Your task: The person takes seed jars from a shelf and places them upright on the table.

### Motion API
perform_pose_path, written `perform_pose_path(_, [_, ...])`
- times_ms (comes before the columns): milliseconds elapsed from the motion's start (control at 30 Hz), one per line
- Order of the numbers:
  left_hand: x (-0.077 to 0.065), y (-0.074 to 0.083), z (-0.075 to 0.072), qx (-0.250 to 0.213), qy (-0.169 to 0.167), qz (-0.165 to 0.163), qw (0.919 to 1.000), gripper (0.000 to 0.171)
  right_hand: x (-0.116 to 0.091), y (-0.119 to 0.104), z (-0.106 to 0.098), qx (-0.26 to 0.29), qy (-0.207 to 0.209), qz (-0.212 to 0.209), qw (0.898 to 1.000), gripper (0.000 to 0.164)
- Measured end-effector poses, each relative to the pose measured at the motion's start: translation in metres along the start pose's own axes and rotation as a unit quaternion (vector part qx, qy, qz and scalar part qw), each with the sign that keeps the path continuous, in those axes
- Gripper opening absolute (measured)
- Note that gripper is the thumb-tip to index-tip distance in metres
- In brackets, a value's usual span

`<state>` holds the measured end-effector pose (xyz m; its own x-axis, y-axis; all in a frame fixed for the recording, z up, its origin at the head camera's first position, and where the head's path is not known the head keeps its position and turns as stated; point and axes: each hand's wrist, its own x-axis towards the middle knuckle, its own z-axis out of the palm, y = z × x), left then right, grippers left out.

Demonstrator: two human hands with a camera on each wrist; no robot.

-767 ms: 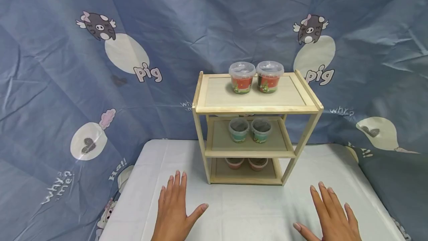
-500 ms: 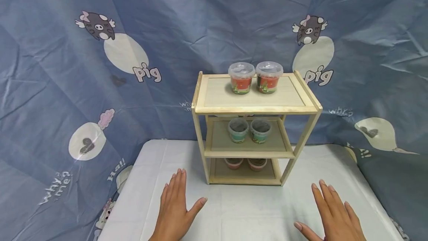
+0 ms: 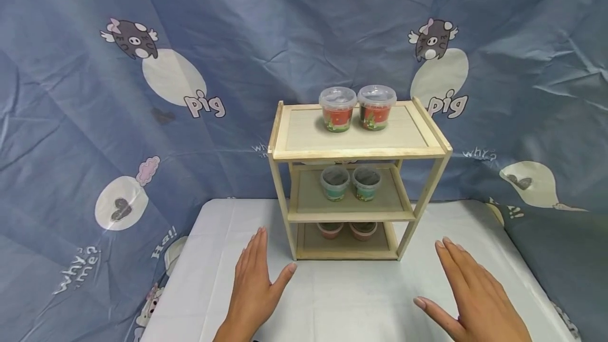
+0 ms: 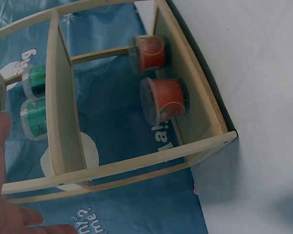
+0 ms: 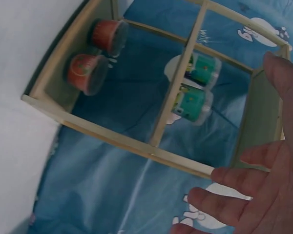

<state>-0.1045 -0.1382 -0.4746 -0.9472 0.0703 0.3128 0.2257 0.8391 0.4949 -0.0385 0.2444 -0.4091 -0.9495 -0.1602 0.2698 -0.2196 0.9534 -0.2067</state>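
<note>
At the far side of a white table (image 3: 351,305), a three-tiered wooden rack (image 3: 361,152) stands upright. Its top shelf carries two clear-topped cups with red labels, a left red cup (image 3: 338,116) and a right red cup (image 3: 375,113), side by side towards the far edge. On the middle shelf are a left green cup (image 3: 334,191) and a right green cup (image 3: 365,192); on the bottom shelf, partly hidden by the tier above, are a left reddish cup (image 3: 330,231) and a right reddish cup (image 3: 363,232).

Near left of the rack, the left hand (image 3: 254,292) is extended palm down, fingers straight and close together, thumb spread widely to the right; it holds nothing. Near right, the right hand (image 3: 480,292) is likewise extended, fingers almost straight, thumb angled well away to the left; its grasp too is vacant. Both hands are apart from the rack, which lies between and beyond them. A blue cloth (image 3: 237,30) printed with pigs and lettering hangs behind the rack.
</note>
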Motion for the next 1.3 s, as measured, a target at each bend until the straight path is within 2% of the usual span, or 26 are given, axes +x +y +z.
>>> perform_pose_path(267, [0.005,0.003,0.0,-0.011,-0.005,-0.003,0.9999,0.093,0.007,0.002,-0.005,-0.002,0.039,-0.033,0.999,0.095])
perform_pose_path(400, [0.009,0.002,-0.001,-0.024,-0.004,-0.006,0.9997,0.092,0.01,0.004,-0.005,-0.004,0.041,-0.029,0.999,0.094])
perform_pose_path(600, [0.014,0.001,-0.002,-0.017,-0.01,-0.015,0.9997,0.093,0.012,0.007,-0.006,0.005,0.046,-0.026,0.999,0.092])
perform_pose_path(800, [0.014,0.002,-0.003,-0.02,-0.017,-0.028,0.9993,0.093,0.015,0.007,-0.006,0.027,0.039,-0.013,0.999,0.089])
perform_pose_path(1067, [0.015,0.002,-0.001,-0.028,-0.003,-0.025,0.9993,0.094,0.02,0.007,-0.01,0.028,0.031,-0.007,0.999,0.089])
perform_pose_path(1200, [0.019,0.003,0.0,-0.031,0.001,-0.027,0.9991,0.093,0.025,0.006,-0.018,0.029,0.037,-0.008,0.999,0.089])
perform_pose_path(1300, [0.023,0.004,0.0,-0.032,0.0,-0.032,0.999,0.093,0.028,0.005,-0.025,0.034,0.059,-0.023,0.997,0.089])
